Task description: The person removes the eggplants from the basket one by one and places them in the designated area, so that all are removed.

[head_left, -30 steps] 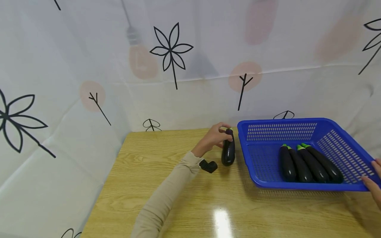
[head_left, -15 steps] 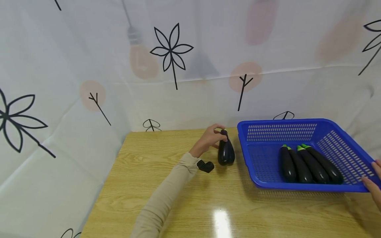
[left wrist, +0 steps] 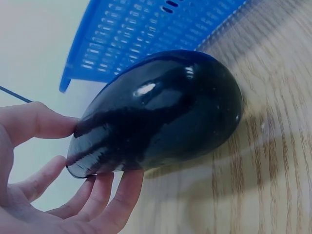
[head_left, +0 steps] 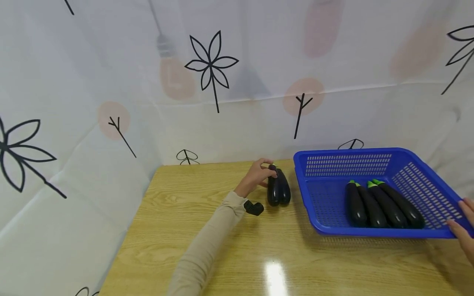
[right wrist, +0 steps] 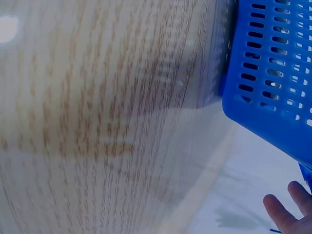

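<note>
In the head view my left hand (head_left: 256,176) holds a dark purple eggplant (head_left: 273,191) near its stem end, left of the basket. In the left wrist view the thumb and fingers lie on opposite sides of this glossy eggplant (left wrist: 161,107), around its narrow end. A second eggplant (head_left: 284,189) stands right beside it, partly hidden. My right hand (head_left: 464,226) rests on the right rim of the blue plastic basket (head_left: 314,222), its fingers spread and fairly straight. Several eggplants (head_left: 385,205) with green stem ends lie side by side inside the basket.
The wood-grain table (head_left: 177,230) extends to the left and front of the basket. A white patterned cloth (head_left: 240,123) hangs behind and at the left. A black wrist device (head_left: 254,208) sits at the left cuff.
My left hand has drawn the held eggplant to the left, so the second eggplant beside it has come into view. The right hand has stayed at the basket rim.
</note>
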The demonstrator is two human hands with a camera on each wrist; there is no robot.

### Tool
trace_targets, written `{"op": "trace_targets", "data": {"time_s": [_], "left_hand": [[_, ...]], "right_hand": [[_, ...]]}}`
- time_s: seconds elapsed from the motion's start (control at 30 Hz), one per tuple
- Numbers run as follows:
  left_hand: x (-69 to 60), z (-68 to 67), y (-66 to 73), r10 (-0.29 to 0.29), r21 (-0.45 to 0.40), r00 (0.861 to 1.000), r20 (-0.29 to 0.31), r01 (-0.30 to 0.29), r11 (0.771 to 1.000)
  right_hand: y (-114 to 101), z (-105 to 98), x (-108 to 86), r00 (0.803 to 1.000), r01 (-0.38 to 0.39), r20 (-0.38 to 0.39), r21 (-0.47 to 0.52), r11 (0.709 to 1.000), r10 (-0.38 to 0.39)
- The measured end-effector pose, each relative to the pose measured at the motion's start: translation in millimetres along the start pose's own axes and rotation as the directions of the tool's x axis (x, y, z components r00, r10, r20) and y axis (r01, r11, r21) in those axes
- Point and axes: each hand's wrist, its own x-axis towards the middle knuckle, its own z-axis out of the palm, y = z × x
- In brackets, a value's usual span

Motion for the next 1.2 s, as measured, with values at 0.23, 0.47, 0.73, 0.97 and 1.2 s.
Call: {"op": "trace_targets", "data": {"time_s": [0.23, 0.47, 0.73, 0.97, 1.2], "left_hand": [[7.7, -6.1, -12.2, -0.009, -0.021, 0.999, -0.034, 0.009, 1.0], [14.0, -13.5, -23.1, -0.047, -0.027, 0.997, -0.065, 0.045, 0.999], [18.2, -18.0, -31.8, -0.053, -0.041, 0.994, -0.099, 0.049, 0.998], [20.2, -16.6, -39.0, -0.07, -0.039, 0.989, -0.132, 0.065, 0.997], [23.0, -9.2, -41.2, -0.032, 0.008, 0.986, -0.164, 0.034, 0.999]], "right_hand": [[-18, -8, -0.7, 1.0, 0.003, -0.012, 0.03, 1.0, -0.002], [-41, -19, 2.0, 1.0, 0.025, -0.019, 0.082, 0.996, -0.024], [-43, -19, 0.8, 1.0, 0.013, -0.012, 0.052, 0.999, -0.012], [-26, -11, 0.3, 0.999, -0.026, 0.021, 0.019, 0.999, 0.025], [13, 8, -2.1, 0.999, -0.033, 0.027, -0.005, 0.999, 0.033]]}}
